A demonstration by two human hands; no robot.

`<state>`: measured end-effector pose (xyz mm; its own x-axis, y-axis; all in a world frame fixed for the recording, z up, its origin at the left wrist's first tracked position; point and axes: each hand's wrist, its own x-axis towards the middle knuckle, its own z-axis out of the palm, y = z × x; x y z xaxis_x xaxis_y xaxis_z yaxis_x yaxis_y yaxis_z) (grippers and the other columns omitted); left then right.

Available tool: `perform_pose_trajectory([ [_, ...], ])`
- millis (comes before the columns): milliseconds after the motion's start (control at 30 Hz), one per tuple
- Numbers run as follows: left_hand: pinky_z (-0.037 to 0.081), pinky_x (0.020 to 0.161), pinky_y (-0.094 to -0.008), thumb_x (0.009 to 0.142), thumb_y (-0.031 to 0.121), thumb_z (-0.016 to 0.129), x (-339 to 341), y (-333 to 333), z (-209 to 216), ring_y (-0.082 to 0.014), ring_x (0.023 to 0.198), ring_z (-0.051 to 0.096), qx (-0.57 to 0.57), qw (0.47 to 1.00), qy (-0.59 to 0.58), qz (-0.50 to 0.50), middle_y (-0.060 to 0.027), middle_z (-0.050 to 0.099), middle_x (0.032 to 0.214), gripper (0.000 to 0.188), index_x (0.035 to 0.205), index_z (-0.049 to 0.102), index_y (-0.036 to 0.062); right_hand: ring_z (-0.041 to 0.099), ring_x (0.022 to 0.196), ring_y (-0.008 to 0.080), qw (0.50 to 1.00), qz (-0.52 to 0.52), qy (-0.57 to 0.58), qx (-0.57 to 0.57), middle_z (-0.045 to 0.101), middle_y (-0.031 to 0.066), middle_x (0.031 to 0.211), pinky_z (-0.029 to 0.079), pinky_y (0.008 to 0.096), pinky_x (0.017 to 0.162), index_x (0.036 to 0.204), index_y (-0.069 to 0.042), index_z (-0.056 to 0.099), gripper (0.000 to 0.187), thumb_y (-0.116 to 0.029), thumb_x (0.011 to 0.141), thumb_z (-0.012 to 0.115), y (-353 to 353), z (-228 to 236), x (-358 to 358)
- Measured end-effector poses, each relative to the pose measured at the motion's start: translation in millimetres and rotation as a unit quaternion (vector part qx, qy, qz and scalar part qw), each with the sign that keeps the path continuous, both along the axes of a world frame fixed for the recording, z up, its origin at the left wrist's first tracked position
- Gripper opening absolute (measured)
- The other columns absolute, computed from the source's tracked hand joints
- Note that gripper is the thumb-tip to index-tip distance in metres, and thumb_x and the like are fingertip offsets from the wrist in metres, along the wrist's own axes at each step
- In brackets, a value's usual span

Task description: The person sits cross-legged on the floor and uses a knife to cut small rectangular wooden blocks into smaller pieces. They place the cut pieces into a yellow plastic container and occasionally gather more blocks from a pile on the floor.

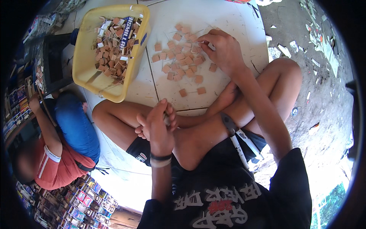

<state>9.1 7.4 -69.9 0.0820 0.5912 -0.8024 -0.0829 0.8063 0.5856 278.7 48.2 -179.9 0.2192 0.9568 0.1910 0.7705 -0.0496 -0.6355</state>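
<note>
My right hand reaches out over several small brown square pieces on thin sticks spread on the white tiled floor, fingertips pinched on one small pale piece at the pile's far edge. My left hand is raised above my crossed legs, fingers closed around a thin bundle that is mostly hidden. A yellow plastic tub at the upper left holds many more of the same brown pieces.
Another person in a red shirt and blue shorts sits at the left beside stacks of small colourful packets. To the right is bare dirt ground littered with paper scraps. A dark box stands behind the tub.
</note>
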Motion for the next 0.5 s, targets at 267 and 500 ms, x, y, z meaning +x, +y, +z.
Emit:
perform_pose_trajectory([
  [267,0.050,0.074,-0.0295,0.109,0.024,0.057,-85.2,82.9,60.4,-0.0163,0.086,0.060,0.267,0.959,0.034,0.088,-0.0072,0.064,0.104,0.025,0.121,0.063,0.0028,0.074,0.094,0.0313,0.992,0.035,0.060,-0.108,0.075,0.0084,0.102,0.061,0.0439,0.081,0.109,-0.014,0.078,0.027,-0.027,0.086,0.083,0.8,7.5,-7.1],
  [500,0.048,0.108,-0.0398,0.114,0.034,0.049,-119.4,196.9,28.2,-0.0325,0.122,0.063,0.288,0.948,0.028,0.130,-0.0211,0.064,0.138,0.047,0.140,0.059,-0.0032,0.072,0.092,0.0333,0.995,0.063,0.049,-0.060,0.071,0.0101,0.096,0.060,0.0450,0.080,0.111,-0.016,0.076,0.029,-0.024,0.084,0.083,-2.3,6.1,-13.2],
])
